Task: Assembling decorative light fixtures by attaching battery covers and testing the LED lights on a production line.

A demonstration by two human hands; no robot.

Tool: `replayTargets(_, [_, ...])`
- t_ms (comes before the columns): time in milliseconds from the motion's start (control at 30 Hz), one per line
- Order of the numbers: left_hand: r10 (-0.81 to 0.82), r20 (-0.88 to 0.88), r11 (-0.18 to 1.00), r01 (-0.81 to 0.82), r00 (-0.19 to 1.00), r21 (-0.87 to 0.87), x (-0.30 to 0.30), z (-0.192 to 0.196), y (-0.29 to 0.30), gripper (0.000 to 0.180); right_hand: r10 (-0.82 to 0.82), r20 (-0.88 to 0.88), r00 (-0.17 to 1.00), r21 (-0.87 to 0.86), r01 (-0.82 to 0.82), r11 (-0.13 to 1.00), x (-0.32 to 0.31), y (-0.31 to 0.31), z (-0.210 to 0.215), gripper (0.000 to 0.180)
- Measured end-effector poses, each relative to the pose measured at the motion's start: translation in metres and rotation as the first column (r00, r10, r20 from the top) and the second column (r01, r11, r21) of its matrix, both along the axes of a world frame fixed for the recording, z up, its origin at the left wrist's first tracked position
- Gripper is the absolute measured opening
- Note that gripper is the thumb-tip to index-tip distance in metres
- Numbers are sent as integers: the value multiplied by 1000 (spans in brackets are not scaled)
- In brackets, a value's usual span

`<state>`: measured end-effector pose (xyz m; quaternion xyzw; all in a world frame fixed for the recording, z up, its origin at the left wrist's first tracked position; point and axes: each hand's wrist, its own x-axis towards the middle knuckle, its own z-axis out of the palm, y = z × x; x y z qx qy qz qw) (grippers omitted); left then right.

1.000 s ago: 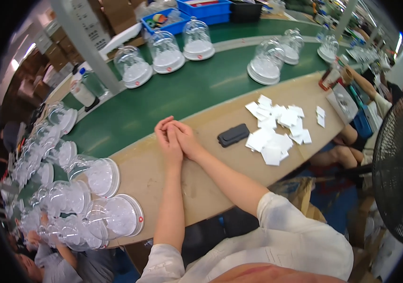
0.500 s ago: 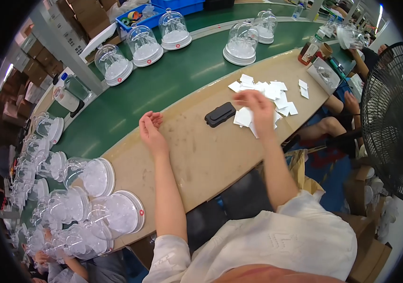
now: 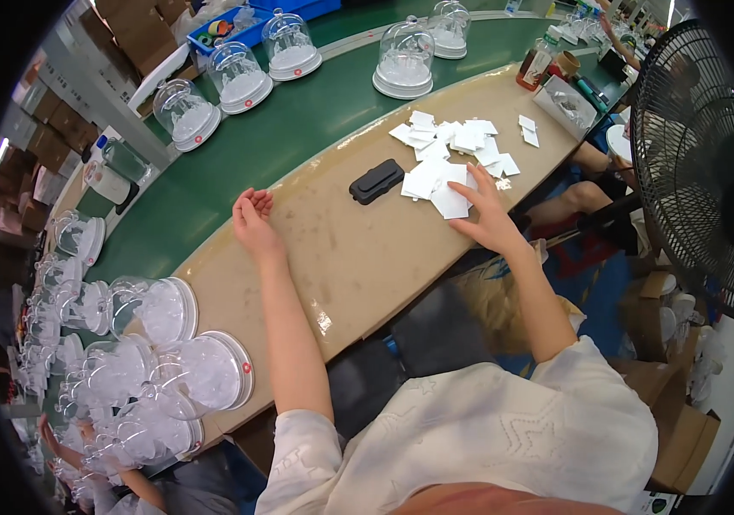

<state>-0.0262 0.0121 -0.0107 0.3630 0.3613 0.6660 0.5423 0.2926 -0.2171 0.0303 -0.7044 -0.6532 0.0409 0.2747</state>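
Observation:
My right hand (image 3: 494, 218) reaches over the near side of a loose pile of white square cards (image 3: 470, 137). Its fingers and thumb are spread around the edge of one white card (image 3: 449, 201), fingertips touching or just above it. My left hand (image 3: 255, 225) rests by the table's far edge, palm turned up, fingers loosely curled with nothing seen in them. Between the hands lies a small black oblong case (image 3: 376, 181), apart from both.
Several clear domes on white bases stand on the green conveyor (image 3: 315, 116); more lie on their sides at the left, near another person's arms. A black fan (image 3: 710, 172) stands at the right. A bottle (image 3: 537, 64) and an open box (image 3: 566, 105) sit at the table's far right end.
My right hand has lowered from above the cards onto their near side, its fingers spreading. The left hand stays by the far edge. The whole view has shifted slightly.

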Motion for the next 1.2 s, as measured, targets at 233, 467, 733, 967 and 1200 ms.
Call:
replayTargets(233, [75, -19, 997, -76, 997, -29, 2, 3, -2, 28, -6, -129, 992, 88, 17, 996, 4, 7, -19, 57])
replayTargets(467, [178, -127, 977, -160, 976, 140, 12, 13, -16, 25, -36, -210, 977, 270, 93, 958, -3, 6, -19, 50])
replayTargets(733, [-16, -360, 973, 98, 933, 209, 79, 33, -30, 21, -13, -423, 906, 332, 168, 928, 7, -3, -39, 37])
replayTargets(967, [-20, -584, 837, 333, 812, 435, 220, 67, 59, 40, 112, -387, 915, 400, 57, 915, 15, 1, -21, 19])
replayTargets(1200, [306, -852, 838, 304, 425, 453, 311, 66, 112, 117, 165, -518, 839, 421, 82, 903, 19, 2, -29, 26])
